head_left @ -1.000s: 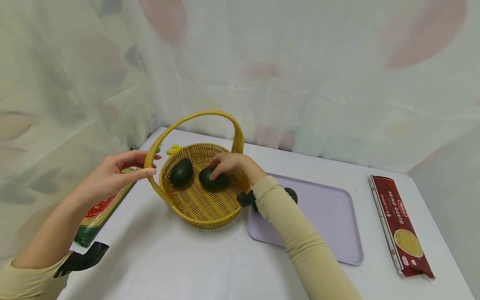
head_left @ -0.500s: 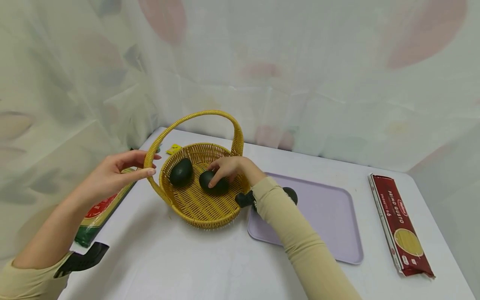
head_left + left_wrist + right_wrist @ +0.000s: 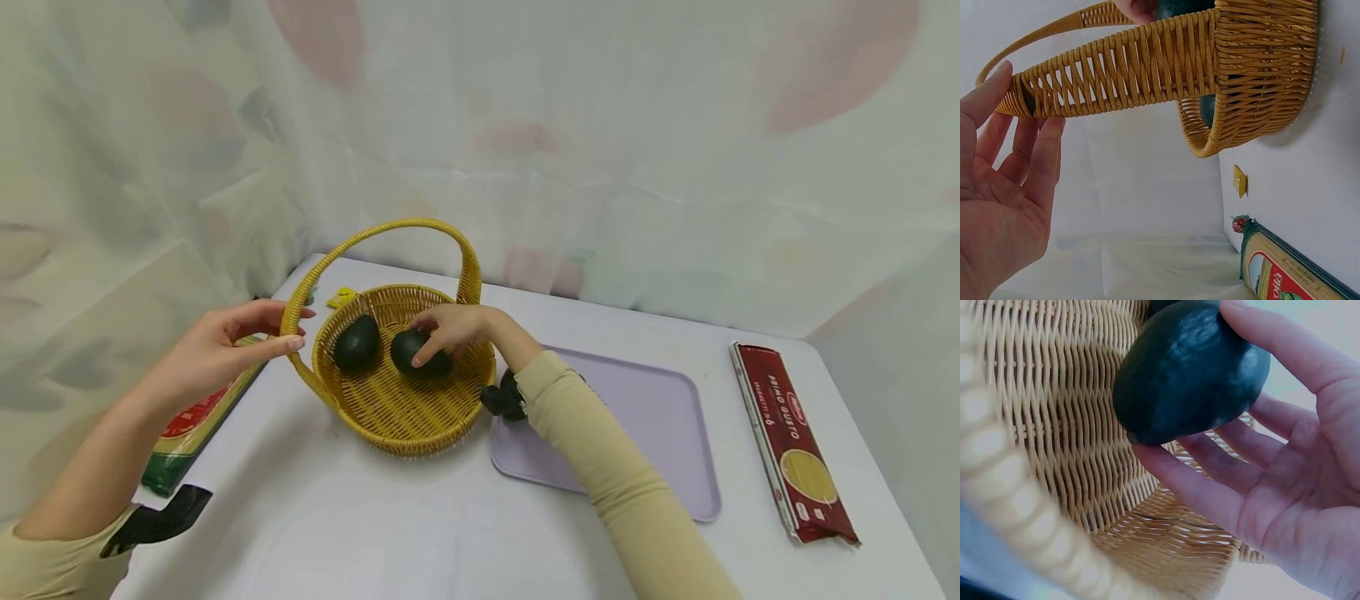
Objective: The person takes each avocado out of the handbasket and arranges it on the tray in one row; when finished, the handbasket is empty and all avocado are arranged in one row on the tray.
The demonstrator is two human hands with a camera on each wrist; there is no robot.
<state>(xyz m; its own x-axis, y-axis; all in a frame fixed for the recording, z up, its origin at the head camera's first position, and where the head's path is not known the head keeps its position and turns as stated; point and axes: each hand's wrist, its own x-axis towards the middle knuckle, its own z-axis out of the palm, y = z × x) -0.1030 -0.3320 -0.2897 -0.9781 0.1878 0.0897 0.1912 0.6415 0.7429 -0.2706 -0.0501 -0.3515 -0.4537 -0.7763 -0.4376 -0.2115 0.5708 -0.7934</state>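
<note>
A yellow wicker basket [image 3: 397,412] stands on the table with its handle upright. My left hand [image 3: 213,354] pinches the left side of the handle [image 3: 1116,69] between thumb and fingers. Inside the basket, my right hand [image 3: 467,325] holds a dark green avocado [image 3: 1185,375], thumb on one side and fingers on the other. A second avocado [image 3: 357,344] lies to its left against the basket wall. Right of the basket, a dark rounded thing [image 3: 513,396] is on the lilac tray [image 3: 660,417], partly covered by my right wrist camera and sleeve.
A red spaghetti pack [image 3: 795,442] lies at the table's right. At the left, behind my forearm, is another pasta pack [image 3: 1291,269] with a green and red label. A small yellow packet [image 3: 341,297] sits behind the basket. Patterned curtains close off the back and left.
The right hand has shifted slightly on the avocado, and its sleeve now covers the dark round shape seen earlier on its right. The head view has moved a little; the left hand keeps the handle.
</note>
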